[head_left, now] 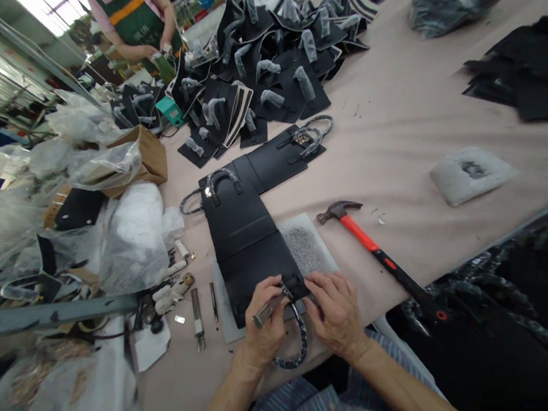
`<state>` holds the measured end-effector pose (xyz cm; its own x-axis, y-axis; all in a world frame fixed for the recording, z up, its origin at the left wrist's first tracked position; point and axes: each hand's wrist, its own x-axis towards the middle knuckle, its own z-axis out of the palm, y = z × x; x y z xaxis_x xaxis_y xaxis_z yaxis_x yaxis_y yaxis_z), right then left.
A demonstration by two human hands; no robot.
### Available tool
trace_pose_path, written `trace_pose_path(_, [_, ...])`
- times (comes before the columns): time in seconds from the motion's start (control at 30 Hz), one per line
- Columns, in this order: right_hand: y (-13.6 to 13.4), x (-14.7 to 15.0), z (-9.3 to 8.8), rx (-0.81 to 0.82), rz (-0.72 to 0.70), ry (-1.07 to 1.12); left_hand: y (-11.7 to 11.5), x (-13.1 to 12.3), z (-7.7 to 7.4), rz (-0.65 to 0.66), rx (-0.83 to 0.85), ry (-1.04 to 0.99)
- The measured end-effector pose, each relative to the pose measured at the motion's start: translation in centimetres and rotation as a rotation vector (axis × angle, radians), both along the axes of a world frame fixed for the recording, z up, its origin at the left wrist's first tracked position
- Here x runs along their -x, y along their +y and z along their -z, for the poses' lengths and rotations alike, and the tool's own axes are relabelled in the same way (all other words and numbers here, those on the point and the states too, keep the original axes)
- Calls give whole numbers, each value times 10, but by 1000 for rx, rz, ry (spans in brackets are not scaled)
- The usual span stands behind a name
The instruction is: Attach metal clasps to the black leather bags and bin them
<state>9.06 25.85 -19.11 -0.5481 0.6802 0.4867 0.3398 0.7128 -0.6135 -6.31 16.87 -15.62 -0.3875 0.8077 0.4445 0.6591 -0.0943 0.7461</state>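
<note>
Head view: at 6 o'clock, closest in, the left hand (265, 326) is clenched around a slim metal tool (268, 310), with its tip set at the handle fitting (293, 285) on the near end of the black bag panel (245, 235). The right hand (336, 308) lies fingers-down on that same end, pinning it and grasping nothing. The wrapped handle loop (298, 350) hangs off the edge between the wrists. The panel rests partly on a grey pad (311, 249).

As I judge it, the work goes best with the panel pressed flat on the pad, the tool tip kept square on the fitting, and the fingers clear of the tip.

A red-handled hammer (378, 250) lies untouched at 3 o'clock. A pile of black panels (271, 53) sits at 12 o'clock. At 11 o'clock a co-worker's green apron (137, 18) bears lettering too small to read; no other writing is legible.
</note>
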Motion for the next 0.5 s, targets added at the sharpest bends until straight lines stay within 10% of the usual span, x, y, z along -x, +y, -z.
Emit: trace_pose_path(0.5, [0,2,5,3,4,-34,0,1,4,-33,17,-50])
